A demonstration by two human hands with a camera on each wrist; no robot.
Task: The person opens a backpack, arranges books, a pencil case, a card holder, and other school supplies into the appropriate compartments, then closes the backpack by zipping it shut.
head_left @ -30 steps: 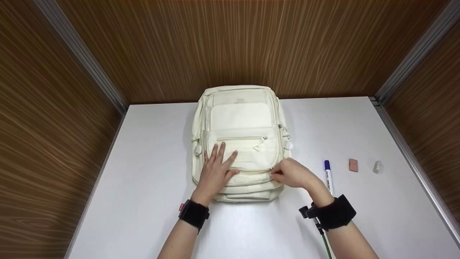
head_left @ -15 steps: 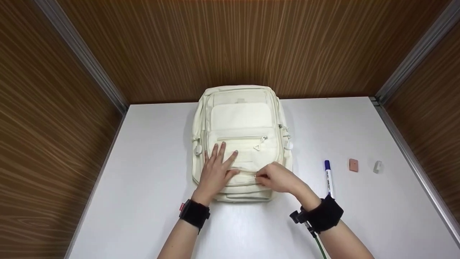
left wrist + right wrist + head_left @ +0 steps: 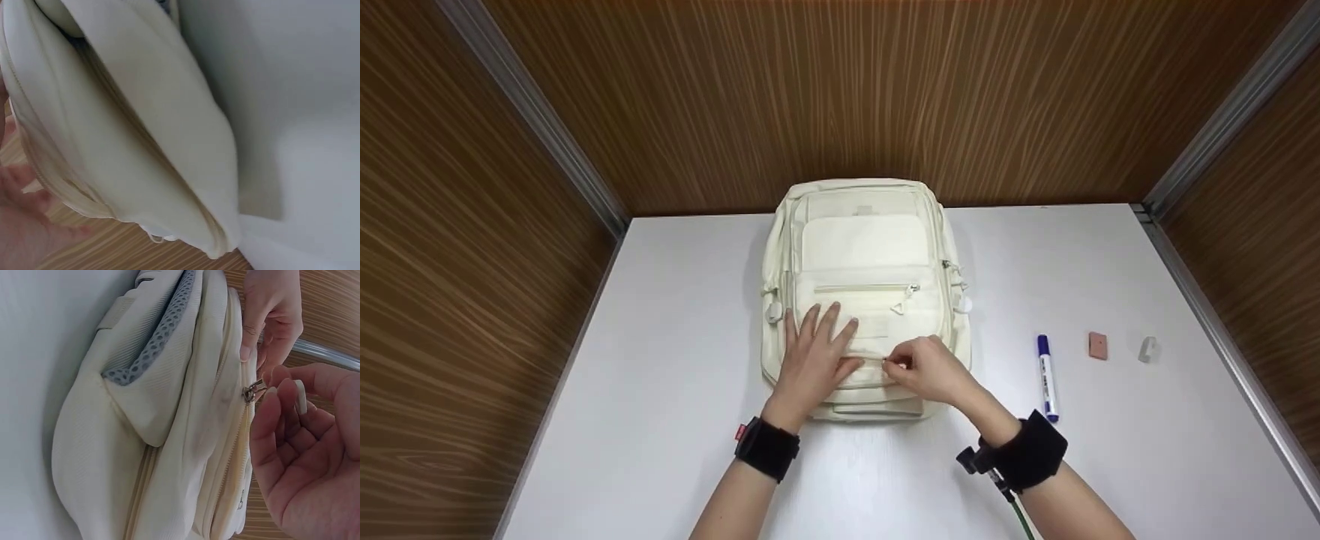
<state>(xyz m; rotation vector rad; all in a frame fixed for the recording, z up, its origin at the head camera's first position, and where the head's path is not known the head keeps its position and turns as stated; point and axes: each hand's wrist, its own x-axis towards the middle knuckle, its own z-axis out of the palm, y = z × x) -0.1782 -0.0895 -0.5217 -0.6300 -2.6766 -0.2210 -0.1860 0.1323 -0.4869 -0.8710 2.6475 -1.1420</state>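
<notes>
The cream backpack point(image 3: 861, 292) lies flat on the white counter point(image 3: 660, 420), front panel up, its top end toward the far wall and its bottom end nearest the person.

**Zipper line.** The lower front-pocket zipper point(image 3: 233, 455) runs crosswise over the bag — left to right in the head view. Its long axis is therefore square to both forearms.

**Right hand.** The right hand point(image 3: 934, 369) sits at the lower right of the front panel. Its fingers point(image 3: 281, 410) are curled, with thumb and forefinger closed on the white pull tab point(image 3: 300, 396). The metal slider point(image 3: 252, 391) lies just beyond the fingertips, on the side toward the left hand. This is the nearer hand to the slider; it already holds the tab.

**Left hand.** The left hand point(image 3: 812, 356) lies flat on the front panel, fingers spread and straight, pressing the fabric down. Its thumb point(image 3: 250, 332) rests on the cloth just beside the slider — close, but whether it touches the metal cannot be told. The left wrist view shows only the side of the bag and a blurred edge of the hand.

**Other items.** A blue-capped marker point(image 3: 1046, 376), a small brown eraser point(image 3: 1098, 345) and a small pale block point(image 3: 1147, 349) lie on the counter to the right, well apart from the bag.
</notes>
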